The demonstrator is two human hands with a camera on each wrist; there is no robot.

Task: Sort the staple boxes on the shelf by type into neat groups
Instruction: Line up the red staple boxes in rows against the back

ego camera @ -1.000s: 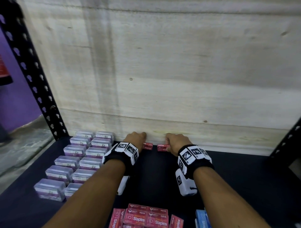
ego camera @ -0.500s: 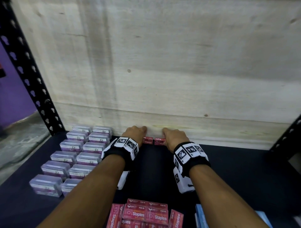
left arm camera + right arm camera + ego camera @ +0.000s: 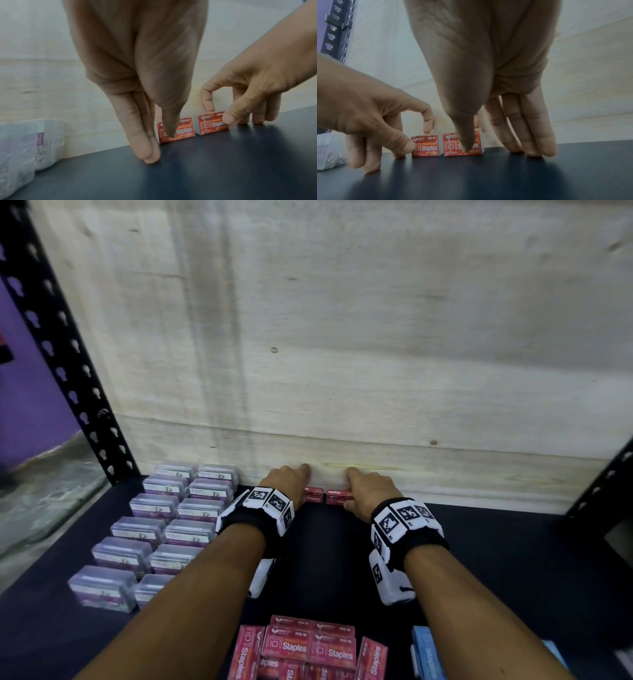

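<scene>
- Staple boxes, two small red ones, stand side by side at the back of the shelf (image 3: 513,542) against the wooden panel (image 3: 342,337); the left red box (image 3: 313,495) sits pinched in the left hand (image 3: 286,481), the right red box (image 3: 338,496) in the right hand (image 3: 368,487).
- Best to close the small gap and square their fronts before letting go.
- Clear plastic cases (image 3: 154,529) stand grouped at left, a red stack (image 3: 308,648) and blue boxes (image 3: 424,652) near the front; nothing blocks the hands.

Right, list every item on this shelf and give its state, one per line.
Left hand: pinches the left red box.
Right hand: pinches the right red box.
Both red boxes: closed, upright at the back board, slightly apart.
Clear cases: closed, in two rows.
Red pile: unsorted.
Blue boxes: at the front edge.
</scene>
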